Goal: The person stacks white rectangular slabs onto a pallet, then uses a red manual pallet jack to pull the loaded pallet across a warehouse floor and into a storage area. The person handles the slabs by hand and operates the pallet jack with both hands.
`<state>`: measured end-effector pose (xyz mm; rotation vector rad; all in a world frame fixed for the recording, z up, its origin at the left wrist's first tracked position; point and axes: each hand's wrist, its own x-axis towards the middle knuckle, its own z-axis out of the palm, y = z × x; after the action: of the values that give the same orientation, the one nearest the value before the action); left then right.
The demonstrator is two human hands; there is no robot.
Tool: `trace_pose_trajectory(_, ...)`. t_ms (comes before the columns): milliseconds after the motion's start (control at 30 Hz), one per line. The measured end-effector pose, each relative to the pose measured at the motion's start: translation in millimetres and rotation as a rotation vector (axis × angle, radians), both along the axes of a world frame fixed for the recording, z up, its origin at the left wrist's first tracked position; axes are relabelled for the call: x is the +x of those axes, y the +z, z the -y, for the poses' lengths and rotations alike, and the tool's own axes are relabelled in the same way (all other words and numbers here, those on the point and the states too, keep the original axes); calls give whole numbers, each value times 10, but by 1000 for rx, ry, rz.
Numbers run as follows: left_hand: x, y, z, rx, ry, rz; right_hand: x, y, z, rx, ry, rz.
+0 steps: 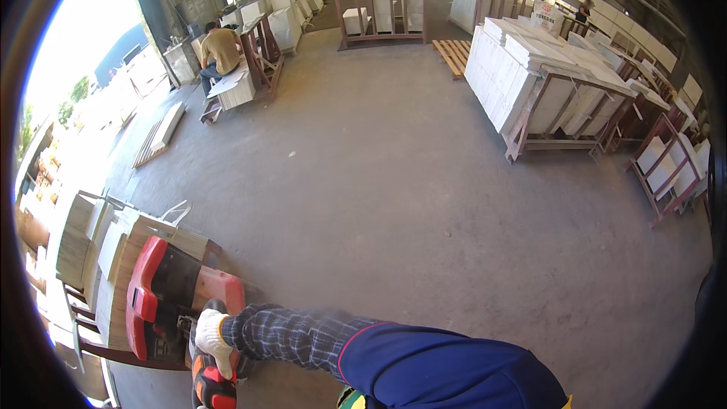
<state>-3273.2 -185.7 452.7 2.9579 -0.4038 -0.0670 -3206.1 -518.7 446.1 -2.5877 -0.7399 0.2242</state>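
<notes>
My right arm, in a navy sleeve with a checked dark cuff, reaches across to the lower left. My right hand (pixel 214 339), in a white knit glove, is closed round the dark body of a red and black power tool (pixel 214 391). The tool's far part is hidden by the hand, and I cannot make out its exact kind. Just beyond the hand stands a red and black tool case (pixel 170 276), on or against pale slabs. My left hand is out of view.
Pale slabs (pixel 110 250) lean on a rack at the left. A tall stack of white slabs (pixel 496 83) fills a metal frame at the right. A wooden pallet (pixel 454 57) lies behind it. Further off, a seated person (pixel 221 49) bends over at the left. Grey concrete floor (pixel 363 182) spreads between.
</notes>
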Motion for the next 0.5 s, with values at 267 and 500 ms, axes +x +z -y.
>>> trace_pose_trajectory(267,-968,322,427,-25,116,65,-1011,362,328,50,40,-4)
trace_pose_trajectory(500,-1654,685,663,-8,122,-82,-1664,516,496,-126,5,113)
